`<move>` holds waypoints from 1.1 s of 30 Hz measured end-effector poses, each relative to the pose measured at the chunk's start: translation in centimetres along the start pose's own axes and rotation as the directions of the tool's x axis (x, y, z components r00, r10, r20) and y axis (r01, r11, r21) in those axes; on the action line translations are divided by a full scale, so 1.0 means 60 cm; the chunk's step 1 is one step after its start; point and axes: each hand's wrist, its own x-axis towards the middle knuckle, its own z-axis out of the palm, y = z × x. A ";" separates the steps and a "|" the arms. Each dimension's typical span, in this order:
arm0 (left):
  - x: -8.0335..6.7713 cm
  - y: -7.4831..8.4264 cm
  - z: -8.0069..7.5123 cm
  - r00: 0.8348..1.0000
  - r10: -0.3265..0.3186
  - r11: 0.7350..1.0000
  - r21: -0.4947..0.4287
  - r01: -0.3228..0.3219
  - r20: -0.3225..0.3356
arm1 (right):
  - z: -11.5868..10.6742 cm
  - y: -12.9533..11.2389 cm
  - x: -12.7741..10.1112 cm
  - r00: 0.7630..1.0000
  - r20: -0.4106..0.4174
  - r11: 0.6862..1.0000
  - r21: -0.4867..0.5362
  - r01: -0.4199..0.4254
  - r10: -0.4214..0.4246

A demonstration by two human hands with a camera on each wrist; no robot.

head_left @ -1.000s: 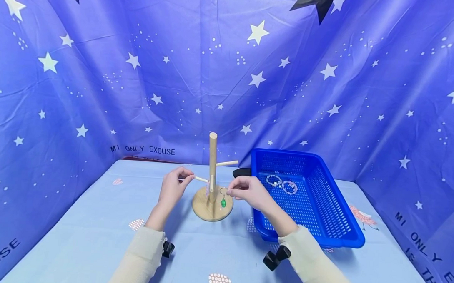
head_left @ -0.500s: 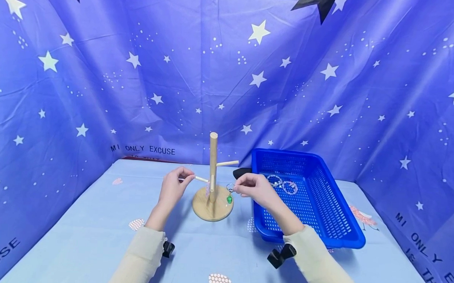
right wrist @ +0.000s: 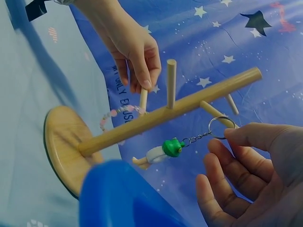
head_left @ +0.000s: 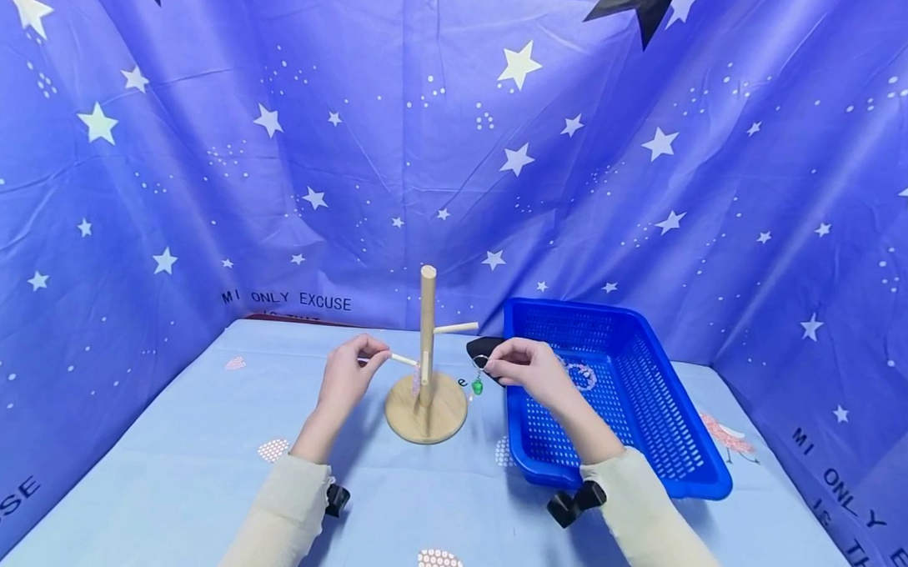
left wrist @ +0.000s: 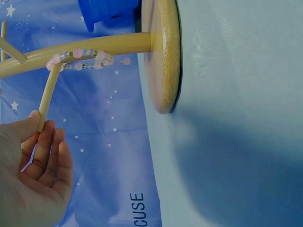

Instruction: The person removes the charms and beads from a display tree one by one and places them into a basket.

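Observation:
A wooden peg stand (head_left: 425,374) (left wrist: 163,52) (right wrist: 161,116) stands mid-table. My left hand (head_left: 353,372) (left wrist: 35,175) (right wrist: 135,45) pinches the tip of its lower left peg (head_left: 402,359) (left wrist: 47,99). A pink bead bracelet (left wrist: 80,59) (right wrist: 118,113) hangs on that peg next to the post. My right hand (head_left: 529,374) (right wrist: 255,170) pinches the ring of a keychain (head_left: 478,376) (right wrist: 189,142) with a green charm, which dangles in the air right of the stand, between it and the blue basket (head_left: 666,441).
The blue basket holds a bead bracelet (head_left: 582,373), partly hidden by my right hand. A black object (head_left: 482,345) lies behind the stand. Star-printed blue cloth walls close in the back and sides. Black clips (head_left: 574,503) sit at both wrists.
My right hand has lifted the keychain away from the stand's base and carried it up and right toward the basket. The left hand has stayed on the peg.

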 end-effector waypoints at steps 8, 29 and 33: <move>0.001 -0.002 0.001 1.000 -0.001 1.000 -0.018 0.001 -0.001 | -0.023 0.004 0.001 0.998 -0.065 1.000 -0.022 -0.017 0.016; 0.000 -0.002 0.000 1.000 0.012 1.000 -0.017 -0.012 -0.011 | -0.081 0.040 0.026 0.962 -0.265 0.998 0.038 -0.056 0.064; 0.001 -0.002 0.000 1.000 0.013 1.000 -0.023 -0.013 -0.010 | -0.089 0.045 0.028 0.949 -0.308 0.997 0.052 -0.050 0.063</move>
